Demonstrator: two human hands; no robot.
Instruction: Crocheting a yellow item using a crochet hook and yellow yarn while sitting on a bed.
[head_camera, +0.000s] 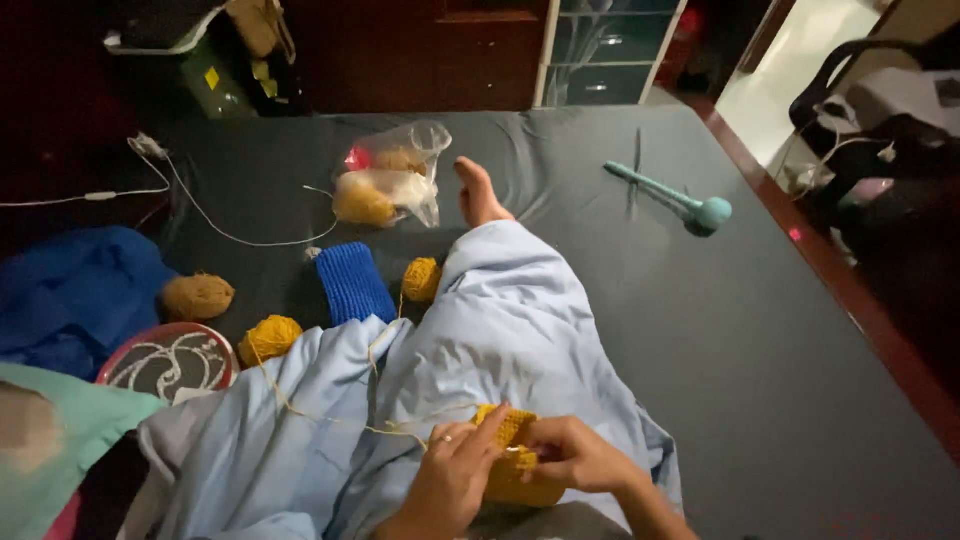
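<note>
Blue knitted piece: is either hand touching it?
No: the blue piece lies beyond the knees, while both hands hold the yellow piece.

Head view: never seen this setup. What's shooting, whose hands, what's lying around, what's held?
There is no machine here. One camera sits on a person's head and looks down at their own lap and hands. They sit on a dark bed with a pale blue cloth over their legs and one foot sticking out. The left hand and right hand together hold a yellow knitted piece, with yarn running off to the left. On the bed lie yellow yarn balls, a blue knitted piece, a clear bag holding more yarn, a teal stick-like tool and a white cable.
</note>
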